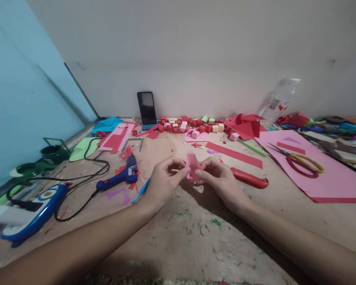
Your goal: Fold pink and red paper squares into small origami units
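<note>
Beyond pink paper point(192, 163), clear bottle point(280, 101)

The paper piece point(191, 165) sits between the hands point(165, 182) point(223, 183) over the bench point(180, 245) — glue gun point(118, 181) to its left, scissors point(296, 156) to its right on a paper sheet point(338, 180). Behind it lie paper cubes point(201, 129), with the phone point(147, 107) behind it and leftward.

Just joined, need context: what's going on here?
A person's left hand and right hand hold a small pink paper piece between thumbs and fingers, above the table. A glue gun lies to the left; scissors rest on a pink sheet to the right. Small paper cubes lie near the wall.
</note>
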`<state>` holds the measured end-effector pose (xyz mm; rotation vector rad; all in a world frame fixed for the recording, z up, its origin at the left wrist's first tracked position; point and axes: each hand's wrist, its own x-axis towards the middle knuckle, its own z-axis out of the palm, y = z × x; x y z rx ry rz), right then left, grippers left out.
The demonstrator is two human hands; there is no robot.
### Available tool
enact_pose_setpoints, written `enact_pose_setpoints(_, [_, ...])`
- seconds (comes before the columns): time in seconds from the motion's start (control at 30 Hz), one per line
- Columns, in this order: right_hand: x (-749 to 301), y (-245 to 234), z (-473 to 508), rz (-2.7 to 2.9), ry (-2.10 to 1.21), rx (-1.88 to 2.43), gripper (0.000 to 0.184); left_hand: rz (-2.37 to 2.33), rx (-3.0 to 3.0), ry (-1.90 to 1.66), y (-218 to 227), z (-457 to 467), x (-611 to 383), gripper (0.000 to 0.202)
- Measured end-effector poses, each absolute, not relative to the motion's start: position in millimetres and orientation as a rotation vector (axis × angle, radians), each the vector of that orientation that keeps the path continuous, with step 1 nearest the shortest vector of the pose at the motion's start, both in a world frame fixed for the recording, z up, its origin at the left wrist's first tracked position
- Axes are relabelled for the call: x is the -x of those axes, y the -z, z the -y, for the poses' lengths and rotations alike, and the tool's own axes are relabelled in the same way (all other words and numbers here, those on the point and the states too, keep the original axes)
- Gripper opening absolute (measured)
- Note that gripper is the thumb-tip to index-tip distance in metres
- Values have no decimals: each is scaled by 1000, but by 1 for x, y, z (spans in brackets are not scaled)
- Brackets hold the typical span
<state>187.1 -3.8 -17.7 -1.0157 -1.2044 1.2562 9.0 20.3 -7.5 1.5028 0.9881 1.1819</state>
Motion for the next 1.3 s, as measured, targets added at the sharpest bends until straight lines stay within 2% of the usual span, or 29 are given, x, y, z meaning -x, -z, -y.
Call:
enact_pose_setpoints(0.37, [-187,13,2,1265,-1067,1119,15,-971,-1521,-1168,8,-21,-9,12])
enact_pose_setpoints(0.77, [-187,16,4,1289,-1084,1137,16,-1031,-1621,-1153,7,-19,-8,9])
enact_pose_setpoints(1.0, [-188,16,2,1277,-1107,1150,18,-973,-1549,-1249,8,-19,-8,19])
enact_pose_setpoints(1.3, [-189,17,0,1255,-1060,1118,11,-930,-1549,-1075,10,-18,-8,15])
